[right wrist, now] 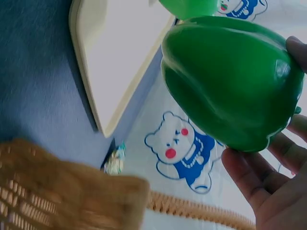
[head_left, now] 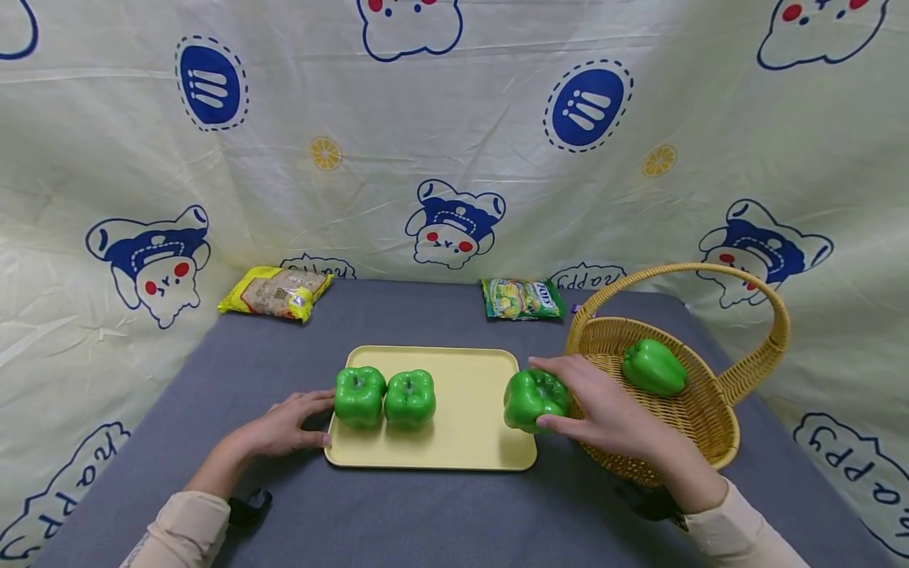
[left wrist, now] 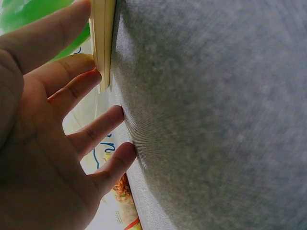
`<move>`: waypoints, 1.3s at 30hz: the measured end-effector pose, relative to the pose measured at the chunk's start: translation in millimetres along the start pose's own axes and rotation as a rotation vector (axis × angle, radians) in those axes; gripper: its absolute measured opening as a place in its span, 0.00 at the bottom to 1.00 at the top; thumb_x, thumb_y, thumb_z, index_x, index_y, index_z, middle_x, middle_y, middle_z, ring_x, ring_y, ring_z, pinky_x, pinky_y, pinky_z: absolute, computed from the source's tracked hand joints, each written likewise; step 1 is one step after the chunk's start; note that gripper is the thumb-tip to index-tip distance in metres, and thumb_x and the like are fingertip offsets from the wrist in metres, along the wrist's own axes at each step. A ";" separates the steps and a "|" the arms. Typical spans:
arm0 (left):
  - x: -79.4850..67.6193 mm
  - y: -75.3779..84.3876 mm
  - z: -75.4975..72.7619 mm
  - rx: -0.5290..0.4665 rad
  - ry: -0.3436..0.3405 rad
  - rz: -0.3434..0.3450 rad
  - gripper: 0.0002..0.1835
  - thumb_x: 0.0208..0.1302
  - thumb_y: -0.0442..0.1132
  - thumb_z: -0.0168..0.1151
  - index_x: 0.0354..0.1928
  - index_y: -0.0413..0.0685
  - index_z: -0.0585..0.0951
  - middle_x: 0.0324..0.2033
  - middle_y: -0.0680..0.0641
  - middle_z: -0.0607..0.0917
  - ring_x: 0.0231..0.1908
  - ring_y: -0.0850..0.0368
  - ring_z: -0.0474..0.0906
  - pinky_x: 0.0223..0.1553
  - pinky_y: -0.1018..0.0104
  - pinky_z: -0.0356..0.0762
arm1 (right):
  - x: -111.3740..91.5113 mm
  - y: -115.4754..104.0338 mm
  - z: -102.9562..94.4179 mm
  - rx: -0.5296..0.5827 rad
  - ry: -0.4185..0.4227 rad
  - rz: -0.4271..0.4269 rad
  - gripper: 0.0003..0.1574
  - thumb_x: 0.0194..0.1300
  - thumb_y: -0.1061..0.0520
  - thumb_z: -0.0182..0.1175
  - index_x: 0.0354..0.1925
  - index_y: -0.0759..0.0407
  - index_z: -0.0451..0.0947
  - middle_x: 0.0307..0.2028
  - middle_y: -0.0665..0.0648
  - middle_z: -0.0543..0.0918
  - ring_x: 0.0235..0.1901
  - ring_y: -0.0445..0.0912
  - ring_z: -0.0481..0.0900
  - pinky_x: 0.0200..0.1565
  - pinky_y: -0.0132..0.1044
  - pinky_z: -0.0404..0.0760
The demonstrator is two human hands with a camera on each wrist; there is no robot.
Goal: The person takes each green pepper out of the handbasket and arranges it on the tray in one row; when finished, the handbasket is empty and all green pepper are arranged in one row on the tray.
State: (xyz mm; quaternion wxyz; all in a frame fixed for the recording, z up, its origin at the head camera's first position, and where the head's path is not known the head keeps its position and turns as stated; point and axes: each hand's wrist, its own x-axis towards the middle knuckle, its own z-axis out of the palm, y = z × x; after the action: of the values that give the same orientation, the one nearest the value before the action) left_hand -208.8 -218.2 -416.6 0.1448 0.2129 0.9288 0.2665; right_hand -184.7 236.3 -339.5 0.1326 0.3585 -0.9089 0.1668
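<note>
My right hand [head_left: 604,402] grips a green bell pepper [head_left: 533,401] between thumb and fingers, over the right end of a pale yellow tray [head_left: 469,410]. The right wrist view shows this held pepper [right wrist: 230,81] close up, clear of the tray. Two more green bell peppers, one at the tray's left end [head_left: 360,397] and one beside it [head_left: 409,399], stand side by side on the tray. My left hand [head_left: 287,426] touches the tray's left edge with its fingers spread and fairly straight, as the left wrist view shows. A fourth-looking green pepper [head_left: 654,368] lies in the wicker basket [head_left: 710,438].
The basket stands right of the tray, its tall arched handle [head_left: 770,347] rising above it. Along the back of the grey table [head_left: 426,521] lie a yellow snack bag [head_left: 279,293] and a green packet [head_left: 521,300]. A printed cloth [head_left: 454,102] hangs behind.
</note>
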 end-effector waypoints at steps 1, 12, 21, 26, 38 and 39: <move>0.0 -0.2 0.0 0.001 0.000 0.002 0.37 0.59 0.50 0.64 0.67 0.38 0.66 0.68 0.37 0.64 0.65 0.32 0.58 0.56 0.28 0.53 | 2.4 -1.2 2.1 0.000 -0.005 0.000 0.43 0.54 0.42 0.68 0.64 0.52 0.66 0.56 0.52 0.76 0.52 0.44 0.74 0.48 0.45 0.77; -0.2 0.1 0.5 -0.006 0.002 0.003 0.37 0.59 0.50 0.64 0.67 0.39 0.66 0.68 0.38 0.64 0.65 0.33 0.57 0.56 0.28 0.53 | 29.8 -13.1 25.7 -0.006 -0.067 0.052 0.44 0.54 0.39 0.67 0.64 0.53 0.66 0.53 0.54 0.77 0.51 0.45 0.73 0.46 0.43 0.76; -2.1 1.8 1.0 0.002 0.006 0.026 0.36 0.59 0.50 0.64 0.66 0.39 0.67 0.68 0.37 0.65 0.64 0.32 0.59 0.55 0.28 0.54 | 49.1 -17.7 46.0 0.000 -0.098 0.043 0.44 0.54 0.39 0.67 0.64 0.55 0.67 0.53 0.54 0.78 0.48 0.45 0.73 0.46 0.42 0.75; -2.3 2.7 0.3 0.006 0.004 0.024 0.37 0.59 0.50 0.64 0.66 0.39 0.67 0.68 0.37 0.65 0.64 0.32 0.59 0.55 0.28 0.55 | 58.7 -19.4 54.5 0.038 -0.128 0.052 0.45 0.54 0.39 0.67 0.63 0.57 0.68 0.55 0.55 0.77 0.53 0.47 0.73 0.50 0.45 0.74; -3.8 5.1 -1.0 0.007 0.015 0.030 0.36 0.59 0.49 0.64 0.66 0.39 0.68 0.67 0.37 0.65 0.64 0.32 0.59 0.55 0.28 0.54 | 73.3 -21.8 63.3 0.042 -0.134 0.059 0.40 0.54 0.40 0.67 0.60 0.56 0.72 0.56 0.57 0.77 0.55 0.51 0.73 0.53 0.48 0.73; -4.0 5.4 -1.0 0.007 0.017 0.030 0.36 0.59 0.49 0.64 0.66 0.39 0.68 0.67 0.37 0.65 0.64 0.31 0.59 0.55 0.27 0.54 | 74.4 -21.8 63.8 0.042 -0.138 0.059 0.39 0.54 0.40 0.67 0.59 0.56 0.72 0.56 0.56 0.77 0.55 0.51 0.73 0.54 0.48 0.73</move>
State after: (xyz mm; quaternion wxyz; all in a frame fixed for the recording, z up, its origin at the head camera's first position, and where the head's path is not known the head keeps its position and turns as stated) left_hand -204.0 -216.4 -412.2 0.1323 0.2251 0.9276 0.2670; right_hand -229.9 150.7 -366.1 0.0572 0.3449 -0.9223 0.1646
